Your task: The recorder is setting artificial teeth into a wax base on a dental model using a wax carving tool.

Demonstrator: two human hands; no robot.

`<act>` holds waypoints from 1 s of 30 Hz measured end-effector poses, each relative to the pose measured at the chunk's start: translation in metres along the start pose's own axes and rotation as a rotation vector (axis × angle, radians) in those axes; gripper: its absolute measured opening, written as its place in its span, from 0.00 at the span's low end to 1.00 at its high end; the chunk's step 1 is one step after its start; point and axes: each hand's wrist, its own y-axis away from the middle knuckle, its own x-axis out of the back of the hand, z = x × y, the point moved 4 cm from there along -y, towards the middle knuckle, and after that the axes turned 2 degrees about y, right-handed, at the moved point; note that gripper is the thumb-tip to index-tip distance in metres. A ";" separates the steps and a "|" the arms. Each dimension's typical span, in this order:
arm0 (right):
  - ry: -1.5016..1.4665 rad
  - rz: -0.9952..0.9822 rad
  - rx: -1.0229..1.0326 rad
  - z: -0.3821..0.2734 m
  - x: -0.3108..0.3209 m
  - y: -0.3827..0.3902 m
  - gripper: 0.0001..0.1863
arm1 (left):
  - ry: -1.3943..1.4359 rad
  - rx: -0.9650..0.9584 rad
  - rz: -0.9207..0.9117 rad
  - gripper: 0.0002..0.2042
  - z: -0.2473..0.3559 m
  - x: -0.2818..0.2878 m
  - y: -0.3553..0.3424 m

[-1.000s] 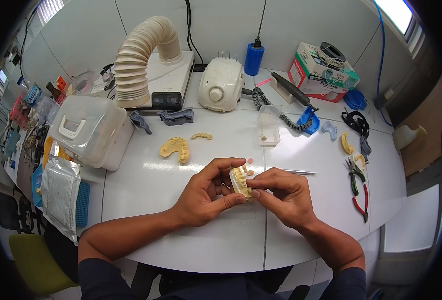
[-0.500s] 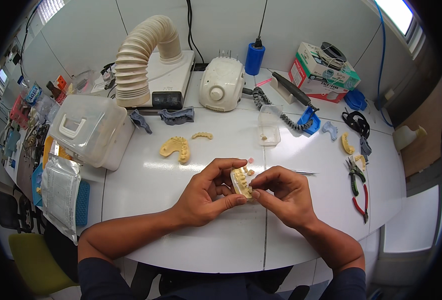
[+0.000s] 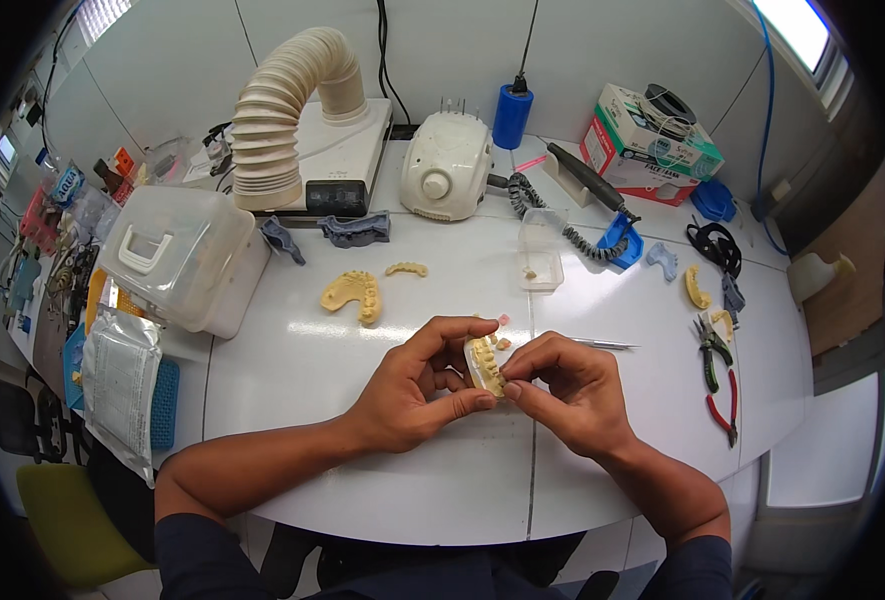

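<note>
My left hand [image 3: 409, 390] grips a yellow dental cast [image 3: 484, 362] with a row of teeth and a white base, above the table's front half. The fingertips of my right hand [image 3: 569, 392] are pinched together at the cast's right side, against its teeth. Whatever may be between those fingertips is too small and covered to make out. Just behind the cast lie small yellow tooth pieces [image 3: 502, 343] and a small pink bit [image 3: 504, 320]. A thin metal hand tool [image 3: 607, 344] lies beyond my right hand, partly hidden by it.
Farther back are a horseshoe-shaped yellow cast [image 3: 354, 296], a small clear box [image 3: 540, 272] and a white control unit [image 3: 446, 170]. A ribbed suction hose [image 3: 267, 120] arches at back left, near a clear toolbox [image 3: 177, 255]. Pliers [image 3: 710, 345] and red-handled cutters [image 3: 724, 415] lie right.
Almost nothing differs. The cast has turned very slightly in my left hand, and my right fingertips stay pressed at its side. The whole view has shifted a little.
</note>
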 end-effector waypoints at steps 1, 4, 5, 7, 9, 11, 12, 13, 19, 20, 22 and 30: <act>-0.001 -0.001 0.002 0.000 0.000 0.000 0.08 | 0.000 0.000 0.000 0.31 -0.001 0.000 0.000; -0.008 -0.001 0.002 0.001 0.000 0.000 0.08 | -0.003 0.004 0.000 0.30 -0.001 0.000 0.000; -0.014 0.001 0.002 0.001 0.000 0.001 0.08 | -0.006 0.020 -0.017 0.31 0.001 0.000 0.000; -0.015 0.000 0.002 0.001 0.000 0.001 0.08 | -0.010 0.036 -0.033 0.32 0.001 -0.001 0.001; -0.016 -0.001 0.002 0.001 0.000 0.001 0.08 | -0.015 0.032 -0.033 0.32 0.001 -0.001 0.001; -0.035 0.016 -0.008 0.001 -0.001 0.002 0.08 | -0.015 0.027 -0.031 0.32 0.001 0.000 0.001; -0.035 0.015 -0.008 0.000 -0.001 0.001 0.08 | -0.016 0.023 -0.030 0.32 0.001 0.000 0.001; -0.010 0.016 -0.001 0.000 -0.002 0.001 0.08 | -0.016 0.023 -0.028 0.32 0.000 0.000 0.002; 0.050 0.017 0.021 -0.002 0.000 0.000 0.09 | 0.007 -0.012 -0.001 0.30 -0.002 0.000 0.000; 0.052 0.016 0.022 -0.001 0.000 0.000 0.09 | 0.008 0.002 -0.016 0.31 0.000 0.000 0.000; 0.059 0.019 0.020 -0.001 0.000 0.000 0.09 | 0.010 0.016 -0.029 0.31 0.000 0.000 0.000; 0.114 0.071 0.029 -0.003 -0.001 0.003 0.10 | 0.054 -0.001 0.018 0.30 0.000 -0.002 0.003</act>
